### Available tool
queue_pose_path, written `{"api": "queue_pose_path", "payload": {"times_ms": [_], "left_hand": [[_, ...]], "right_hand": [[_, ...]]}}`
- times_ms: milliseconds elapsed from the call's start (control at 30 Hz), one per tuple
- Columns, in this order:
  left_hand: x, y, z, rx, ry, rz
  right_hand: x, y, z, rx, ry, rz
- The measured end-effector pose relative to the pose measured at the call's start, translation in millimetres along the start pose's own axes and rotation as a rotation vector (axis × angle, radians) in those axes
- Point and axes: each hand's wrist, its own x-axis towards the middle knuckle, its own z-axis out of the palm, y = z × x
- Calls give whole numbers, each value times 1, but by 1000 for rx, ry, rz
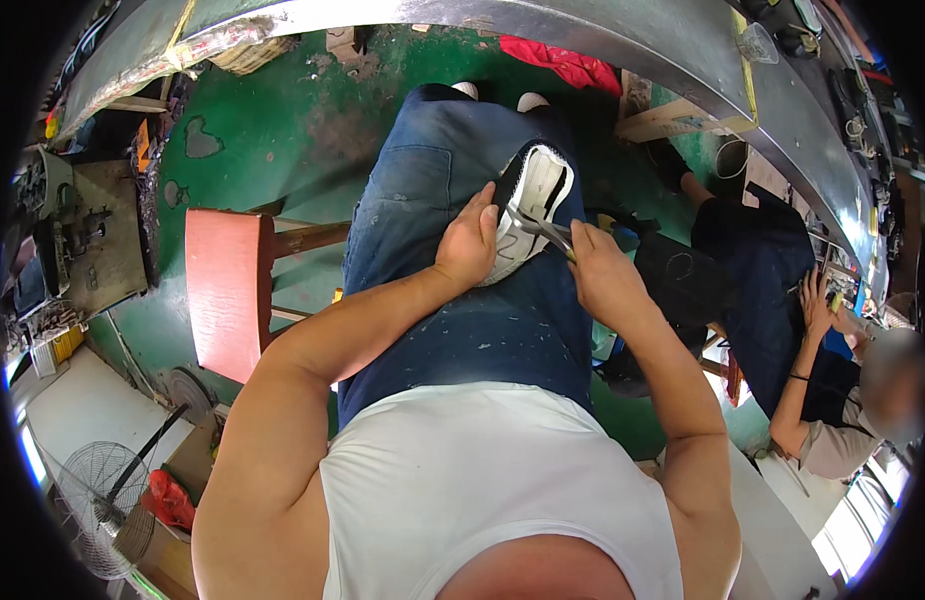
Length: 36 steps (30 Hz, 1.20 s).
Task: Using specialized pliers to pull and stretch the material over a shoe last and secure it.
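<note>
The shoe point(528, 205) sits on your lap, propped against your right thigh, a white upper with black trim and the sole side turned away from you. Its long axis runs up and down the picture, tilted a little to the right, with one end pointing away toward your knees and the other down toward your belly; I can't tell which end is the toe.

Your left hand point(470, 243) is wrapped around the shoe's left edge, fingers point(486, 205) curled over and clamped on it, thumb side toward you. Your right hand point(601, 272) is closed around the handles of a pair of pliers point(545, 232), and the metal nose reaches leftward across the white upper, touching it about midway along its length. The tool lies almost crosswise to the shoe's long axis.

You're seated in blue jeans point(453, 190) speckled with pale spots, over a green floor point(273, 140). A red stool point(228, 290) stands just beside your left leg. To your right another person point(833, 400) sits low, one hand point(815, 300) up at the edge of the long grey worktop point(683, 50) that curves across the top. A fan point(98, 505) stands at the lower left.
</note>
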Motion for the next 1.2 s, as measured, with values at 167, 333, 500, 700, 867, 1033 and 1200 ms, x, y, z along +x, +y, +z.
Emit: {"api": "queue_pose_path", "payload": {"times_ms": [167, 333, 500, 700, 867, 1033, 1200], "left_hand": [[0, 11, -15, 161, -164, 243], [10, 26, -33, 354, -536, 225], [32, 46, -40, 453, -632, 174], [32, 72, -46, 571, -770, 144], [-11, 17, -36, 75, -300, -8], [-6, 31, -39, -42, -421, -251], [12, 50, -66, 113, -704, -276]], "right_hand": [[-21, 9, 22, 103, -136, 244], [-22, 27, 19, 148, -290, 325], [-4, 46, -41, 465, -709, 503], [6, 23, 21, 363, -159, 413], [17, 21, -4, 330, -375, 440], [1, -8, 7, 328, -299, 344], [-17, 5, 22, 547, -358, 458]]}}
